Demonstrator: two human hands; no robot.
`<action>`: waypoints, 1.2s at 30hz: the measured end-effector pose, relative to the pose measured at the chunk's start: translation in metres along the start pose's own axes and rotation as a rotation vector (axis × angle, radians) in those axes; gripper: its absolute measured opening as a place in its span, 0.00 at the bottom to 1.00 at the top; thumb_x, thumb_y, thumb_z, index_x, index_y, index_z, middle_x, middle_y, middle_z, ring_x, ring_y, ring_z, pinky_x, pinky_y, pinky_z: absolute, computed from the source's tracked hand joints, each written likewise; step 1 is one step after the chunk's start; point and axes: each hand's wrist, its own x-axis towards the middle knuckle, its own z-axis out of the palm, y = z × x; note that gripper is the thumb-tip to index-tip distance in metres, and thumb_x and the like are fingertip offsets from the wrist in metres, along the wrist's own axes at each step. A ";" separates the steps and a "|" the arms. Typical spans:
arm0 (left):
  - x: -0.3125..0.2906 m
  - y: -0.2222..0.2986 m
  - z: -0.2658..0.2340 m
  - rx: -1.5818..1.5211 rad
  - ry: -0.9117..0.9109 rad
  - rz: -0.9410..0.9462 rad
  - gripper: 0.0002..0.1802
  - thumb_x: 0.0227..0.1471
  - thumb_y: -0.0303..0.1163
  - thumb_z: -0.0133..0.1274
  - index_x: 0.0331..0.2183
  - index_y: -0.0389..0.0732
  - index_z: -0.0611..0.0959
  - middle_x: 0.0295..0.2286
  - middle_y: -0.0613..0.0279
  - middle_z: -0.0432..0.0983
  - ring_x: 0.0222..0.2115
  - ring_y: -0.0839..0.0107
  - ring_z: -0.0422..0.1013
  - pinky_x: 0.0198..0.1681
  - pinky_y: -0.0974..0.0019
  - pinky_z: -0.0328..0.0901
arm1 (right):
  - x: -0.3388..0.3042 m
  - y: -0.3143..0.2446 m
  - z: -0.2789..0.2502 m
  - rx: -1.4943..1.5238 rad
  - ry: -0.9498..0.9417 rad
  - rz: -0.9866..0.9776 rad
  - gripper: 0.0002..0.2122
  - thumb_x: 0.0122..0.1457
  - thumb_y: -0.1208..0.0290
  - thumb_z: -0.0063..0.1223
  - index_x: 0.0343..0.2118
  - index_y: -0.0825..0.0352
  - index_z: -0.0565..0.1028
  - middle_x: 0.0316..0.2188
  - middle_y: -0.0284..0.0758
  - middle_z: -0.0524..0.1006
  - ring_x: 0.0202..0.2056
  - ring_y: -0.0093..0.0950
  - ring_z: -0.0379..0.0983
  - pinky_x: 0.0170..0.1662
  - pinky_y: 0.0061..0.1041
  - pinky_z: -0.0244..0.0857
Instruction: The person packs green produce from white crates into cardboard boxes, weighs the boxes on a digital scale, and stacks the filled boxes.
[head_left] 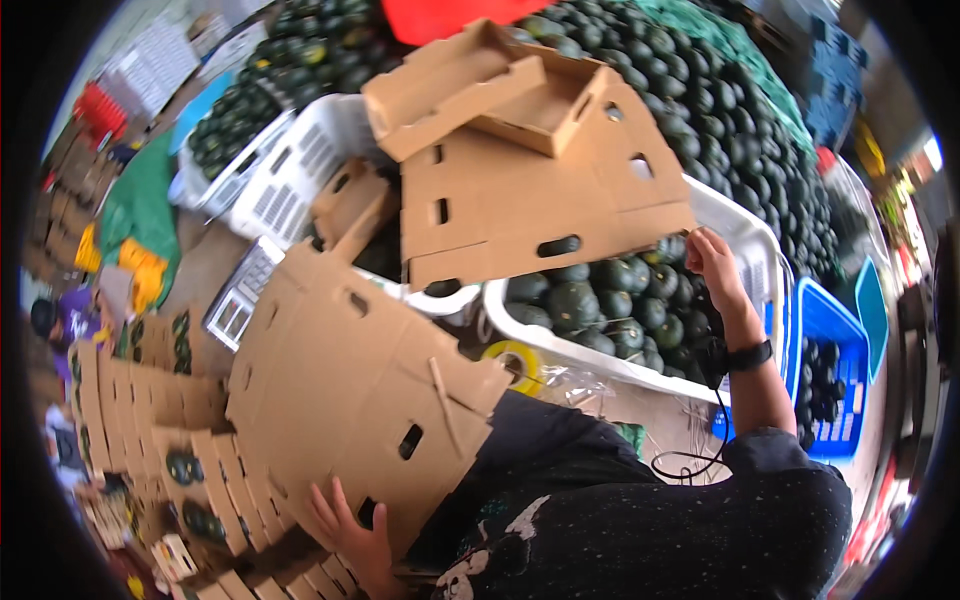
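Note:
An unfolded cardboard box blank with hand-hole cutouts leans across my lap. My left hand lies on its lower edge, fingers spread. At the upper right, my right hand pinches the corner of a second cardboard blank, which lies over a large white crate of dark green squashes. On that blank rest shallow folded cardboard trays. A black band circles my right wrist, and a dark cable hangs beside it.
Stacked cardboard boxes holding squashes stand at the left. A roll of yellow tape and a digital scale sit near the blanks. White baskets and a large squash heap lie beyond; a blue crate stands right.

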 end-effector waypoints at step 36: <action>0.046 0.047 -0.068 -1.283 -0.005 -0.002 0.41 0.41 0.39 0.57 0.54 0.34 0.61 0.56 0.49 0.52 0.57 0.56 0.50 0.58 0.54 0.48 | -0.111 -0.115 0.253 0.695 -1.220 0.700 0.28 0.60 0.47 0.33 0.56 0.63 0.59 0.53 0.40 0.65 0.53 0.36 0.62 0.57 0.41 0.53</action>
